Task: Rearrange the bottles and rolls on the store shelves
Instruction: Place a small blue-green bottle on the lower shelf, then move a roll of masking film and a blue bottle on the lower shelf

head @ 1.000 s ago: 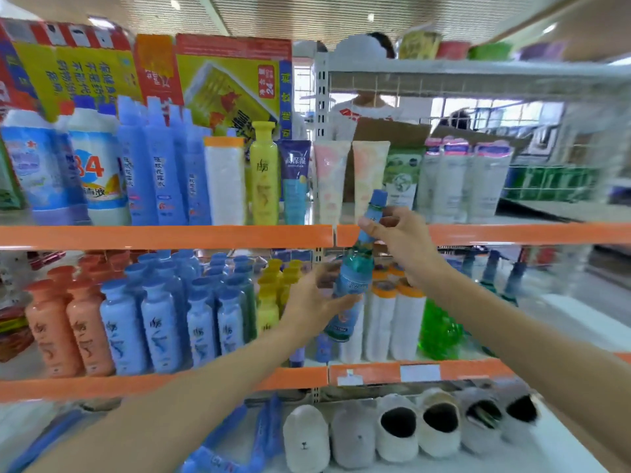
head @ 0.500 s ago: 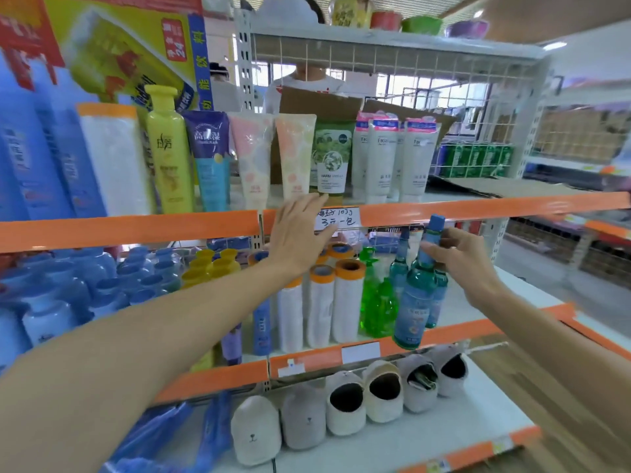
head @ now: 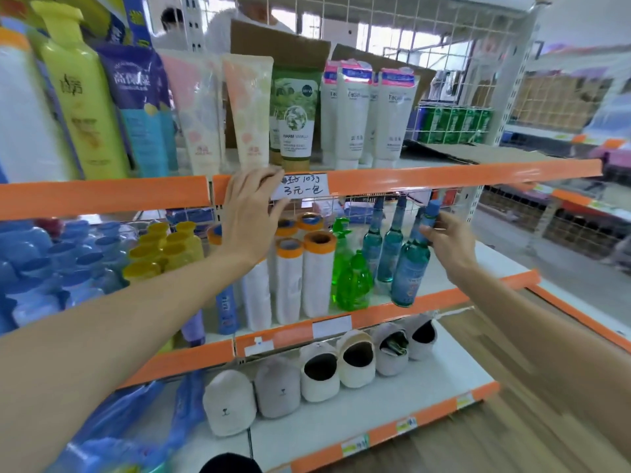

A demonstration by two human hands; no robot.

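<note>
My right hand grips the neck of a teal glass bottle with a blue cap, held tilted over the front edge of the middle shelf. Two matching teal bottles stand just behind it. My left hand reaches in under the upper orange shelf rail, fingers fairly straight, in front of several white rolls with orange ends. It holds nothing. Green pump bottles stand between the rolls and the teal bottles.
Yellow and blue bottles fill the middle shelf's left side. Tubes and a yellow bottle line the upper shelf. Slippers sit on the bottom shelf. A handwritten price tag hangs by my left fingers.
My right hand has carried the teal bottle rightwards to the other teal bottles on the middle shelf. My left hand let go of it and rose to the upper rail.
</note>
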